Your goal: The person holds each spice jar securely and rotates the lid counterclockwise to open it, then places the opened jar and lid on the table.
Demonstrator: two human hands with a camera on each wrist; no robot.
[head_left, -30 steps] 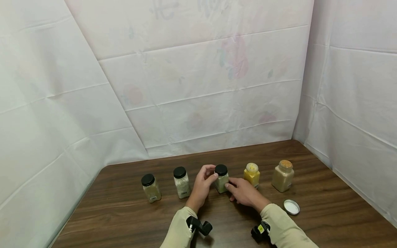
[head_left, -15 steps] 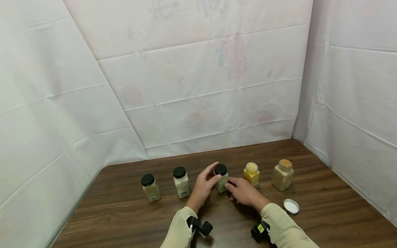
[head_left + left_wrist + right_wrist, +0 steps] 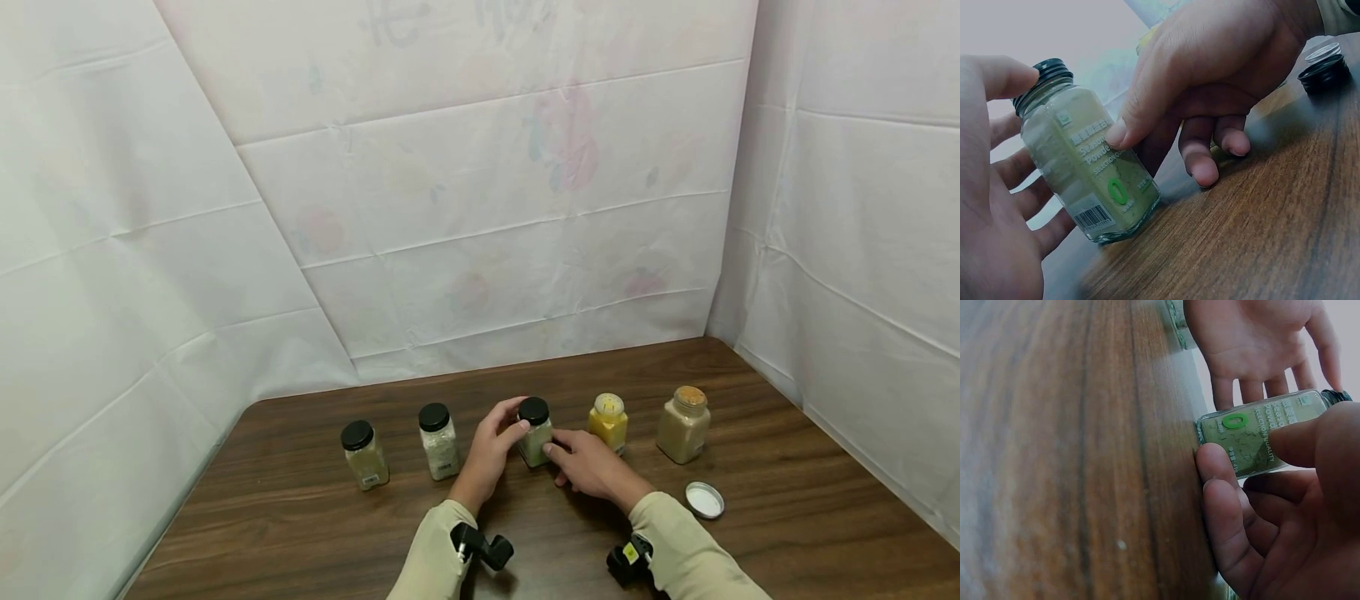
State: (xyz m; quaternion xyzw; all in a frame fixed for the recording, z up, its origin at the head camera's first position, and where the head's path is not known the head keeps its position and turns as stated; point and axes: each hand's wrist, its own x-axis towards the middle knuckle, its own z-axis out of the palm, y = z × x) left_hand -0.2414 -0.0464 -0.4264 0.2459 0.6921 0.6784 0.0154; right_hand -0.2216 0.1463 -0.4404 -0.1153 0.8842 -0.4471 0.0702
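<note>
A clear glass seasoning jar (image 3: pixel 535 447) of pale green powder stands on the table between both hands, its black lid (image 3: pixel 533 409) on. My left hand (image 3: pixel 486 454) holds the lid from the left, thumb on its near side and fingers behind. Low on the jar's right side, my right hand (image 3: pixel 592 467) grips the glass body. In the left wrist view, the right thumb presses the printed front of the jar (image 3: pixel 1088 165), and the jar leans in that picture. The right wrist view shows the jar (image 3: pixel 1244 440) with the right hand's lower fingertips close to the tabletop.
Left of the hands stand two lidded jars, one with whitish contents (image 3: pixel 441 450) and one yellowish-green (image 3: pixel 367 462). To the right are an uncapped yellow jar (image 3: pixel 609 429) and an uncapped beige jar (image 3: pixel 683 433). A loose lid (image 3: pixel 705 500) lies inside-up near the right sleeve.
The left thumb and index finger slid forward around the lid, then drew back to about where they were. The right hand and the jar stay in place.
</note>
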